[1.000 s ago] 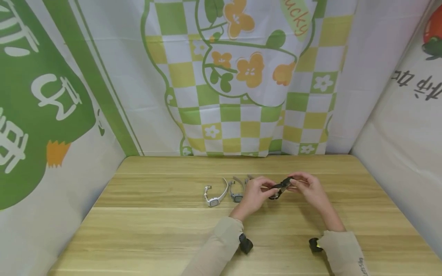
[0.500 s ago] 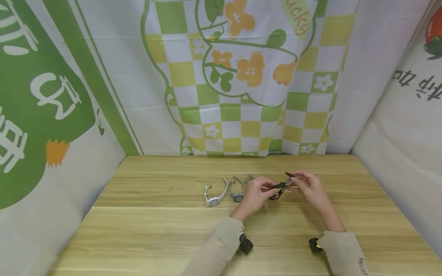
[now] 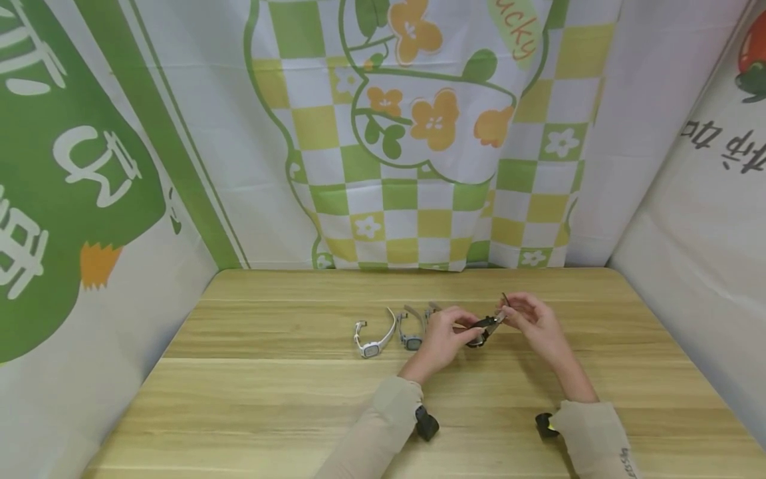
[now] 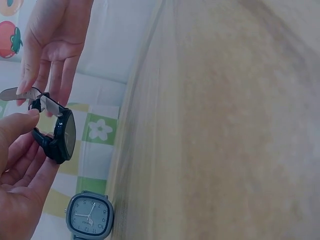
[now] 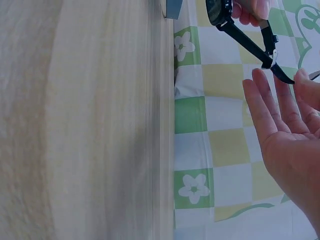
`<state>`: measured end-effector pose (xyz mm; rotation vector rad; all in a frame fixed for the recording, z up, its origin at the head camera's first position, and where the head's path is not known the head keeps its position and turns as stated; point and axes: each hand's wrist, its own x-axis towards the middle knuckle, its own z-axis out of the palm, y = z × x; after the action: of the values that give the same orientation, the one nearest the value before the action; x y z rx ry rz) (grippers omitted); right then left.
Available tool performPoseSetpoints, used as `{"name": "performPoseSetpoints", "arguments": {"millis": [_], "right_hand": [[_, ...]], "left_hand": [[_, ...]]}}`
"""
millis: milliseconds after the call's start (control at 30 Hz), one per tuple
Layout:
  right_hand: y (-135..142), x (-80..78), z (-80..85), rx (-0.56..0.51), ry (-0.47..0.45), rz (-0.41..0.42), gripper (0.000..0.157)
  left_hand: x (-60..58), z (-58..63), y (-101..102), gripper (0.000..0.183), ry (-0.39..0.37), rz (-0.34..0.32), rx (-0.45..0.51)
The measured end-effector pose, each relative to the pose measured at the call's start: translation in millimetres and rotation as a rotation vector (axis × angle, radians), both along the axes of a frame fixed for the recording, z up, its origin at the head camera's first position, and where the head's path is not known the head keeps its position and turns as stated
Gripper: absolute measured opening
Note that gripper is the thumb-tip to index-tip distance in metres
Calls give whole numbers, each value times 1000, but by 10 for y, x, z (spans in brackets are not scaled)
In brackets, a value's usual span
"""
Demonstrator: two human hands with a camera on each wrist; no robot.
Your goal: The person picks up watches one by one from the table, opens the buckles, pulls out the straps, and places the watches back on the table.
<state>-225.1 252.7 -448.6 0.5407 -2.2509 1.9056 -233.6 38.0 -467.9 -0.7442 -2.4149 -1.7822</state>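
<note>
My left hand grips a black wristwatch just above the table, fingers and thumb around its case and strap. To the right, my right hand pinches the free end of the strap between thumb and fingers. In the right wrist view the strap passes through its buckle, forming a loop. The dial faces away from the hands in the left wrist view. Beside my left hand a grey watch stands on the table, and a white watch stands left of that.
Another watch is mostly hidden behind my left hand. The wooden table meets a checkered cloth at its back edge. Printed cloth walls rise at the left and right sides.
The strap's tip between my right fingers has gone from lying along the watch to pointing upward. My right hand has risen slightly, while my left hand has stayed in place.
</note>
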Motion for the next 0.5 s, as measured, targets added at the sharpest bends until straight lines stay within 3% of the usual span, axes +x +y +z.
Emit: {"name": "performPoseSetpoints", "arguments": {"millis": [500], "right_hand": [[-39, 2, 10, 15, 116, -61, 28]], "left_hand": [[7, 16, 8, 14, -29, -14, -26]]}}
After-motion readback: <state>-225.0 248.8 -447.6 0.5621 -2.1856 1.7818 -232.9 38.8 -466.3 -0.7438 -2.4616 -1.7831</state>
